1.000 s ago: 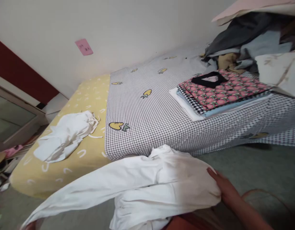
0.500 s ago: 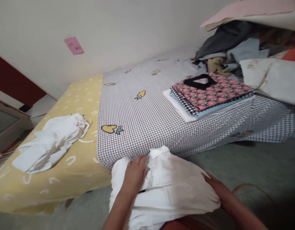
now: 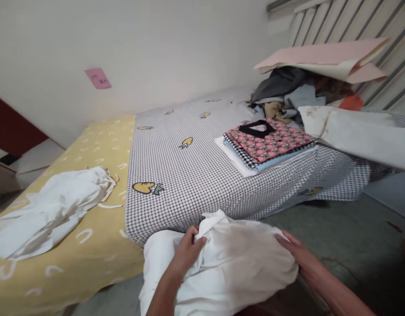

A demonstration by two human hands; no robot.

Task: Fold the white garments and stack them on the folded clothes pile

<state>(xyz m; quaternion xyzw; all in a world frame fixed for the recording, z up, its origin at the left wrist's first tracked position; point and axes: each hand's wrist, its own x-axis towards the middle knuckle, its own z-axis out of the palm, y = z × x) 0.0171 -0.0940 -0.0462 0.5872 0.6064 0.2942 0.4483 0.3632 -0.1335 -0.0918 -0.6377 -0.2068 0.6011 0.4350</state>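
A white garment (image 3: 231,263) lies bunched on my lap at the bottom of the view. My left hand (image 3: 186,250) grips a fold of it near its collar, fingers closed on the cloth. My right hand (image 3: 296,254) rests on the garment's right edge, fingers curled round the cloth. Beyond it lies a bed with a black-and-white checked sheet (image 3: 195,171). On that sheet sits a neat stack of folded clothes (image 3: 266,145), a pink flowered top with a black collar uppermost.
A crumpled white garment (image 3: 54,208) lies on the yellow sheet (image 3: 100,145) at the left. A heap of unfolded clothes (image 3: 297,94) under pink card fills the back right. A white cloth (image 3: 356,134) drapes over the right end. Grey-green floor (image 3: 334,224) runs before the bed.
My left hand came in from the lower left and closed on the white garment, gathering its spread sleeve into a bundle. The view tilted up and swung right.
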